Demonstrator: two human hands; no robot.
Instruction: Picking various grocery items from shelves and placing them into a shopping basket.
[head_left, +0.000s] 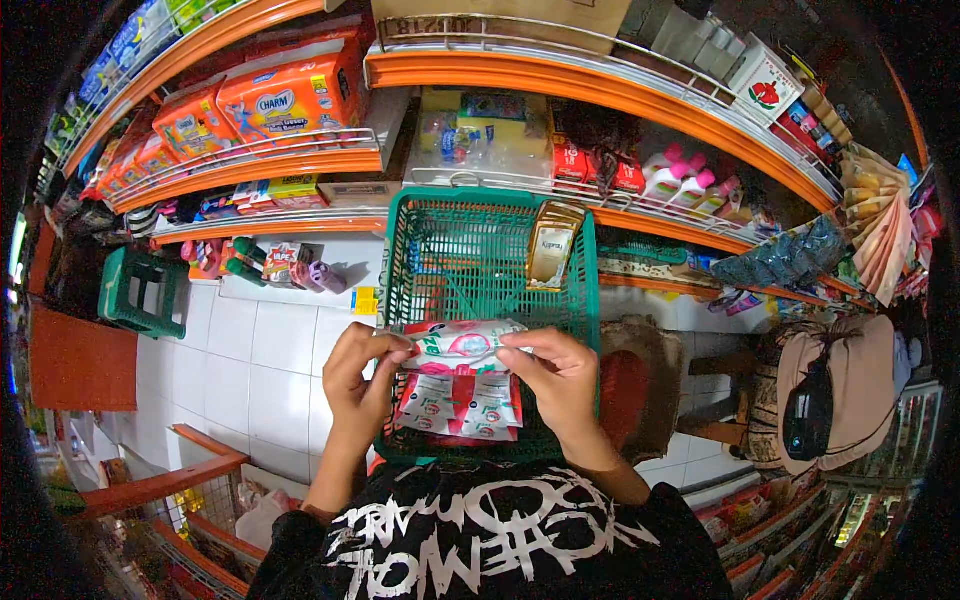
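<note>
Between my two hands a white and pink plastic packet (459, 346) is stretched out level. My left hand (364, 371) pinches its left end between thumb and fingers. The right end is pinched the same way by my right hand (551, 379). Below it is a green plastic shopping basket (585, 322). Several red and white sachets (457, 409) lie in the near part of the basket, partly under the packet. A small stack of gold-and-white packs (551, 247) leans at the basket's far right corner.
Orange-edged shelves (600, 75) with wire rails curve ahead, holding orange Charm packs (289, 94) and white bottles with pink caps (686, 184). A green plastic stool (142, 292) stands left on the white tiled floor (281, 367). A person in a beige garment (840, 390) is at the right.
</note>
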